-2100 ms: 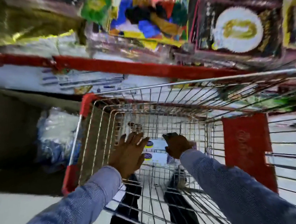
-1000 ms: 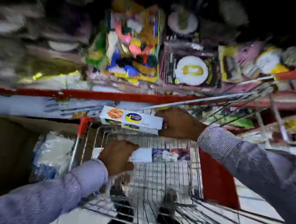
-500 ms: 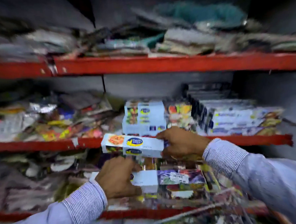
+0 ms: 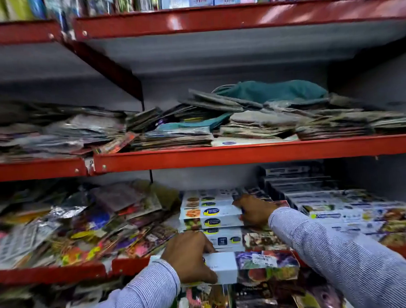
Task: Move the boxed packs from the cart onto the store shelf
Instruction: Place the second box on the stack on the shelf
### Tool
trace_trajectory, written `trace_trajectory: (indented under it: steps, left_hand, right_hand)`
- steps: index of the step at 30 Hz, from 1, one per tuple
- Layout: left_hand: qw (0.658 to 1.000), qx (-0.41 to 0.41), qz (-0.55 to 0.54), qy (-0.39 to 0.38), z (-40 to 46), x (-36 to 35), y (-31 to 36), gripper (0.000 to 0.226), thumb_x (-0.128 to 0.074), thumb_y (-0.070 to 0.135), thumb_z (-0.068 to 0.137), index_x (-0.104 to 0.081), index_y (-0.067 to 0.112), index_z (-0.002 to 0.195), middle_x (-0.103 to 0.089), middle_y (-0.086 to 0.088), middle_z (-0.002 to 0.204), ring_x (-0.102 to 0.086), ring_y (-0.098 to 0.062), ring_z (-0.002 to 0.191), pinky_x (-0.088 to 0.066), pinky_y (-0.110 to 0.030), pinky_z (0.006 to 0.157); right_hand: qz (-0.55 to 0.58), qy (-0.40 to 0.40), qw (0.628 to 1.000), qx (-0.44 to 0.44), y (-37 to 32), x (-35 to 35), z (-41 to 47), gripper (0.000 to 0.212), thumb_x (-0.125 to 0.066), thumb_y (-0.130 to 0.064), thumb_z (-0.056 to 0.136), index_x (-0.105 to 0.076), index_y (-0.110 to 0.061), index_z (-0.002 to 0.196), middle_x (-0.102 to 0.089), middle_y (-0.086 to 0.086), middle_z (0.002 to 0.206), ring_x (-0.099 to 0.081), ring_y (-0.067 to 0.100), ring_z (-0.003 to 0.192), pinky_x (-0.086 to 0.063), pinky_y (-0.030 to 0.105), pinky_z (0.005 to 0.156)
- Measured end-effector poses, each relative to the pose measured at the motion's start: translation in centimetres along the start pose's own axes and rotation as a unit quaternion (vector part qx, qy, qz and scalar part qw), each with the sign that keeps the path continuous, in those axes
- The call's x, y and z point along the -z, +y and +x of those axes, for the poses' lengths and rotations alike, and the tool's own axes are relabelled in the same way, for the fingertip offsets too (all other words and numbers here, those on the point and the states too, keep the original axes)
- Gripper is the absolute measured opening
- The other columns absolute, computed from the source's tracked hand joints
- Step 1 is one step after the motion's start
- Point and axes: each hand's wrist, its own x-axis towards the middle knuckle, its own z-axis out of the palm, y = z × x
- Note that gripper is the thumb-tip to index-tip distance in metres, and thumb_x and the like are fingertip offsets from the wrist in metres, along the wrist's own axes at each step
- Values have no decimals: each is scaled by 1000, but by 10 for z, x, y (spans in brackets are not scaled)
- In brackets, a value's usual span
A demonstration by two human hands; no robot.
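My right hand (image 4: 254, 210) grips the right end of a white boxed pack (image 4: 209, 212) with a blue-and-yellow logo, resting it on top of a stack of similar packs (image 4: 215, 238) on the red-edged shelf (image 4: 62, 272). My left hand (image 4: 189, 258) holds a second long white pack (image 4: 252, 265) with a food picture and a price sticker, in front of the shelf edge, just below the stack. The cart is out of view.
To the right of the stack lie more rows of boxed packs (image 4: 341, 207). Loose foil and plastic packets (image 4: 83, 223) fill the shelf's left half. The shelf above (image 4: 244, 153) holds piles of flat packets and a teal cloth (image 4: 271, 91).
Both hands lifted packs out of the cart and carried them up to the shelf. The right hand's pack moved forward onto the stack; the view rose from the cart to the shelves.
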Motion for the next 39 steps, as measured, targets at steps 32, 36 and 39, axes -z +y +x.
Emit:
trace_trajectory:
  steps: [32,36,39]
  left_hand:
    - [983,-36,-73,164,120,-64,-24,44,-72,39,79,-68,28,121,-65,9,127,-50,-17,119,-40,-37,104]
    - [980,-38,-99,168,117,-65,-28,43,-73,36,80,-67,29,122,-65,11,131,-52,-15,120,-42,-35,104]
    - [979,-35,-114,165,115,-66,-31,44,-73,33,80,-68,28,123,-64,8,133,-54,-14,120,-45,-34,104]
  right_hand:
    - [53,111,992,-30,32,-29,-45,26,-56,-26,96,-60,-22,122,-69,4,123,-66,26,109,-56,38,87]
    - [60,125,990,-20,37,-33,-43,33,-58,-28,97,-59,-22,129,-64,1,135,-62,24,119,-54,40,96]
    - [65,135,988,-16,39,-35,-40,35,-59,-33,96,-60,-22,129,-64,0,134,-61,24,119,-53,38,95]
